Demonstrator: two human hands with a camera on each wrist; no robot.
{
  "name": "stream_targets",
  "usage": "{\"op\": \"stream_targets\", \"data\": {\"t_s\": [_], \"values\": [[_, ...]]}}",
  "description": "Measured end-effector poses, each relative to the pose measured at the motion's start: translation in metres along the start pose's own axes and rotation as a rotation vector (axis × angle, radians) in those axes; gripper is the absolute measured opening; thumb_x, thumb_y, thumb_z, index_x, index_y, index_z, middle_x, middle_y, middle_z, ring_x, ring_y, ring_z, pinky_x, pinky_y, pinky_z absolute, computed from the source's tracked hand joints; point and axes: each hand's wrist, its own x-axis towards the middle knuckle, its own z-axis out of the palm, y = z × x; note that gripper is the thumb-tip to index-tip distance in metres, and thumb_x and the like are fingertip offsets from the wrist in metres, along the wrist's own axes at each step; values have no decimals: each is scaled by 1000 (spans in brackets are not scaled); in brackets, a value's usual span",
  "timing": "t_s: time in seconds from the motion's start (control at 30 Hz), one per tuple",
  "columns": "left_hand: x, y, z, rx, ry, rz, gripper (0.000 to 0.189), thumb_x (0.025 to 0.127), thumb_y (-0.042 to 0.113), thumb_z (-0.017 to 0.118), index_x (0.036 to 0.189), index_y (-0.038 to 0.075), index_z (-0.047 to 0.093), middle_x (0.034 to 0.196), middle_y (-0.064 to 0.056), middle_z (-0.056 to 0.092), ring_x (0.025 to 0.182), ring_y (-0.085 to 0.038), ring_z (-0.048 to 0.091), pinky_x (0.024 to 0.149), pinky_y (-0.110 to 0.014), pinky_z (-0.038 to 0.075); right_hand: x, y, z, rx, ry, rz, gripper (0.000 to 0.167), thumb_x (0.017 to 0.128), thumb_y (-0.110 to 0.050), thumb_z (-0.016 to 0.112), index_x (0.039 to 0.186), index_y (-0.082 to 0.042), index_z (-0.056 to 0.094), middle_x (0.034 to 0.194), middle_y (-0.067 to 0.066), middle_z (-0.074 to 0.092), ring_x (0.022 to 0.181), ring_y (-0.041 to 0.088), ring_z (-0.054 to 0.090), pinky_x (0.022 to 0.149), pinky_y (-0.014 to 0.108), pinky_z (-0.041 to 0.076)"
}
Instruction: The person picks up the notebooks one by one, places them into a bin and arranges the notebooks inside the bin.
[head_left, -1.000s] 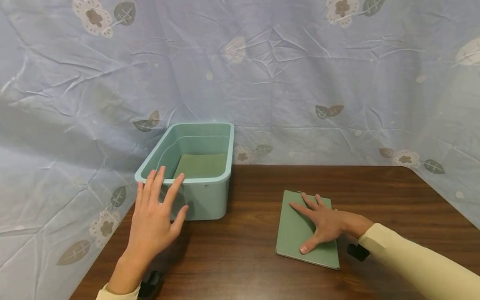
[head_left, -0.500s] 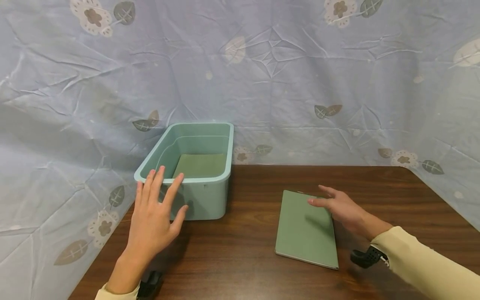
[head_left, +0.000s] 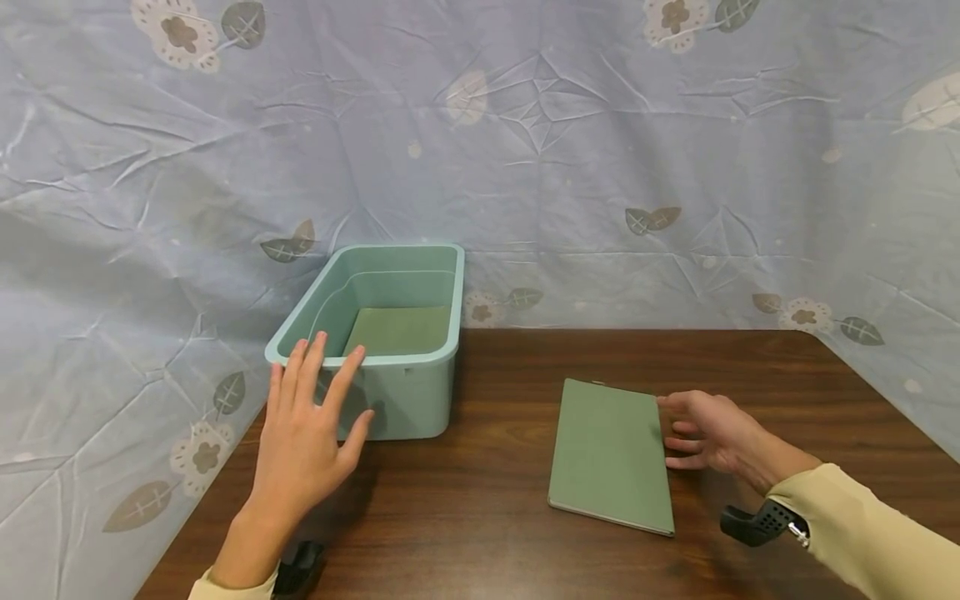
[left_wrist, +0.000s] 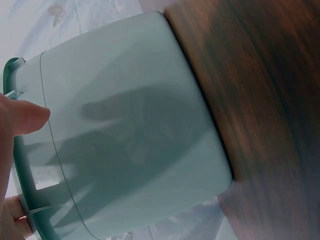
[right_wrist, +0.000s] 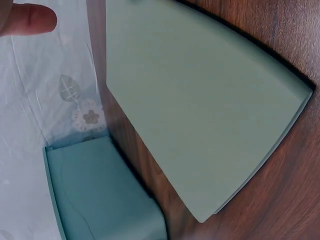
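A green notebook lies flat and closed on the table, right of the middle. At its right edge is my right hand, fingers slightly bent and spread, tips at or very near the edge; whether they touch it I cannot tell. The right wrist view shows the notebook's cover and my thumb raised off it. My left hand has its fingers spread before the near rim of a teal plastic bin. In the left wrist view the thumb and fingertips are beside the bin's rim, contact unclear.
Inside the bin lies another flat green piece, perhaps a second notebook. The brown wood-grain table extends between the bin and the notebook. A pale blue flowered cloth hangs behind and along both sides.
My right hand has lifted off the notebook's cover and shifted right, down to its right edge. The left hand, bin and notebook have stayed in place.
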Motion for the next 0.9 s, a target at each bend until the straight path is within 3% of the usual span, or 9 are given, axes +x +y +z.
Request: {"op": "stream_targets", "data": {"t_s": [0.4, 0.67, 0.9], "values": [[-2, -2, 1, -9, -8, -8, 83, 87, 25, 76, 163, 21, 44, 169, -29, 33, 156, -52, 31, 120, -80, 24, 5, 1, 1, 102, -10, 1, 80, 112, -34, 43, 169, 3, 0, 172, 37, -4, 152, 55, 26, 110, 62, 53], [0, -1, 0, -4, -5, 2, 84, 87, 24, 79, 163, 20, 44, 169, -29, 33, 156, -52, 31, 119, -80, 25, 0, 0, 3, 47, -38, 63, 88, 111, -47, 41, 167, 7, 0, 171, 37, 3, 137, 46, 43, 103, 58, 57], [0, 0, 0, -1, -2, 2, 87, 86, 22, 81, 163, 20, 43, 169, -29, 33, 155, -53, 32, 118, -81, 25, 0, -3, 10, 52, -68, 72, 89, 111, -50, 40, 167, 7, 0, 171, 38, 6, 145, 47, 37, 108, 61, 53]]}}
